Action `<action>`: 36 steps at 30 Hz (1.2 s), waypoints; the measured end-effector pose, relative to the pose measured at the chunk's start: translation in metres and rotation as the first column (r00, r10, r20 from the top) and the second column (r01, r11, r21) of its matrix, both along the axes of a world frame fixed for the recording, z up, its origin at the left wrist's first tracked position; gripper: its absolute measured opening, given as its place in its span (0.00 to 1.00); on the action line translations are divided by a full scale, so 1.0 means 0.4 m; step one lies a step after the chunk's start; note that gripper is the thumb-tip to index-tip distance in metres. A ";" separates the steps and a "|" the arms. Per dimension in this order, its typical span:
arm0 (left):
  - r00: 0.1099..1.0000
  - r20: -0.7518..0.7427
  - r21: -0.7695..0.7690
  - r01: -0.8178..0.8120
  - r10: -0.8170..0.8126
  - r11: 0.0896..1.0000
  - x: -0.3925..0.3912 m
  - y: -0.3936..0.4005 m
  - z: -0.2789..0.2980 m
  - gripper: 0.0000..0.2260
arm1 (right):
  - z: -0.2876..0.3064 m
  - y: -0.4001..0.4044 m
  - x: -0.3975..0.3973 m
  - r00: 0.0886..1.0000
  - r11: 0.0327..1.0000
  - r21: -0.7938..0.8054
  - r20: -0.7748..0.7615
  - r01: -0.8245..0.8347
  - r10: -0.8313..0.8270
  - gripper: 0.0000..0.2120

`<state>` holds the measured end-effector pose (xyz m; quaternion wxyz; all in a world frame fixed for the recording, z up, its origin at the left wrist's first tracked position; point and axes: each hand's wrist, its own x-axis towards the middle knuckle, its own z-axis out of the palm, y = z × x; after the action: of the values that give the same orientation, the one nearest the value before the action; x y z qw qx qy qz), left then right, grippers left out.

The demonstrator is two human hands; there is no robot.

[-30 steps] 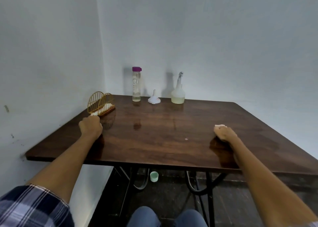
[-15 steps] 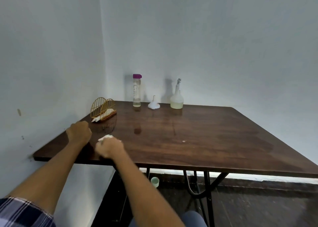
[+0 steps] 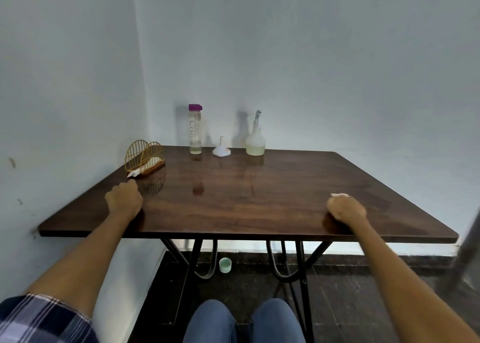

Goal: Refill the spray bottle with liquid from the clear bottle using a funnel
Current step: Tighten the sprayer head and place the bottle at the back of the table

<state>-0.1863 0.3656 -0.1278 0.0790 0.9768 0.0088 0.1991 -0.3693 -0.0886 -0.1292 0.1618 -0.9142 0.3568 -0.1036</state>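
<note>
Spray bottle (image 3: 255,141): translucent, grey trigger, shallow pale-yellow liquid; desk (image 3: 259,199) rear | funnel (image 3: 221,149): white, inverted, between | clear bottle (image 3: 195,129): purple cap | left hand (image 3: 124,199): grip fisted, empty | right hand (image 3: 345,207): clutches white wad (image 3: 339,195)

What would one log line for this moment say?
left hand: fist on table | right hand: clutching white wad | bottle, funnel, sprayer: untouched at back
</note>
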 end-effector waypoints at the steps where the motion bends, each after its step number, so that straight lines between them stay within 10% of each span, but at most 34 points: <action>1: 1.000 -0.006 0.003 0.005 -0.005 1.000 0.002 -0.005 -0.002 0.09 | -0.006 -0.026 -0.025 0.997 0.997 0.006 0.016 0.073 -0.073 0.24; 6: 1.000 0.003 -0.026 -0.013 0.013 1.000 0.018 0.008 0.004 0.11 | -0.004 0.066 -0.003 0.963 0.962 -0.057 0.054 0.265 -0.263 0.23; 11: 1.000 0.028 -0.046 -0.011 0.012 0.999 0.014 0.045 0.010 0.11 | 0.009 0.486 0.169 0.974 0.974 -0.105 0.082 -0.201 0.210 0.21; 21: 0.993 0.095 -0.059 -0.063 0.068 0.996 -0.024 0.125 -0.011 0.13 | -0.014 1.008 0.157 0.604 0.607 0.051 0.203 -0.793 0.771 0.18; 31: 0.999 0.048 -0.092 0.028 -0.024 0.995 -0.059 0.027 0.026 0.12 | -0.002 0.371 0.091 0.968 0.975 0.001 0.113 -0.224 0.222 0.21; 36: 1.000 0.019 -0.084 0.006 -0.005 0.996 -0.032 0.021 0.024 0.11 | 0.017 0.254 0.010 0.993 0.992 -0.042 0.021 0.116 -0.115 0.22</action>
<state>-0.1990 0.3740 -0.1183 0.1205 0.9707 0.0138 0.2074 -0.3655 0.0128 -0.1225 0.1391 -0.8944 0.4052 -0.1288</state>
